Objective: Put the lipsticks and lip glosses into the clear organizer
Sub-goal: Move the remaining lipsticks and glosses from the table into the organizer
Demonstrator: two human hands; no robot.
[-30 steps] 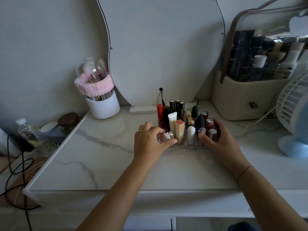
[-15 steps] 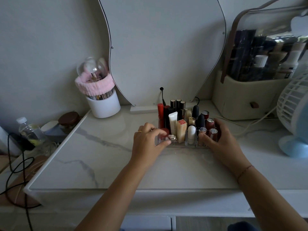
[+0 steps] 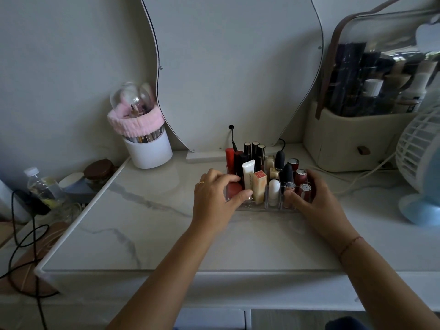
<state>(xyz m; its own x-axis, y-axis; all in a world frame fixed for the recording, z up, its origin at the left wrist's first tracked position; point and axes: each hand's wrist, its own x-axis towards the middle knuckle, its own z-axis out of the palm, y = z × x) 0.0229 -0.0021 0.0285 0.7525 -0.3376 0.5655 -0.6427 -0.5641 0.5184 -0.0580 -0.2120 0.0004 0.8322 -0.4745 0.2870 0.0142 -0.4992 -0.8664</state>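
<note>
Clasping organizer (image 3: 262,207) ends: left hand (image 3: 214,198), right hand (image 3: 312,201) curled.

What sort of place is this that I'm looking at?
Probably a home dressing table: a wavy mirror stands at the back, an organizer full of lipsticks sits on the marble top, and a makeup case stands on the right.

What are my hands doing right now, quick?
Left hand: closed, fingers curled round the clear organizer's left end.
Right hand: closed, gripping its right end.
</note>
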